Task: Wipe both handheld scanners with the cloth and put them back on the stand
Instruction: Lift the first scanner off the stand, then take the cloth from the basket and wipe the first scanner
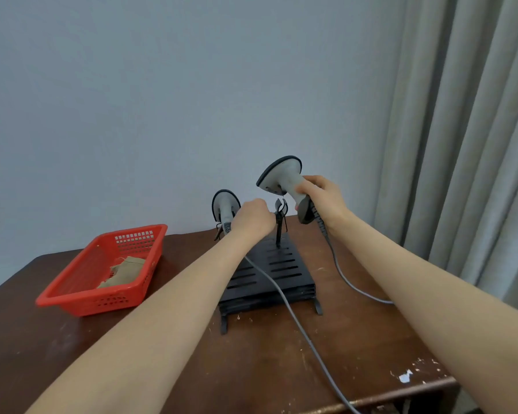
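Room lies open above the right hand, curtain beyond it to the right. It grasps the handle of the raised scanner, long axis tilted, head up and leftward, cable end down; the empty fork of the stand sits just below-left of this grip. The left hand clenches the handle of the second scanner, upright on the stand by the far edge of the table

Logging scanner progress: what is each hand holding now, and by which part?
Right hand grips the raised scanner by its handle; left hand grips the other scanner likewise.
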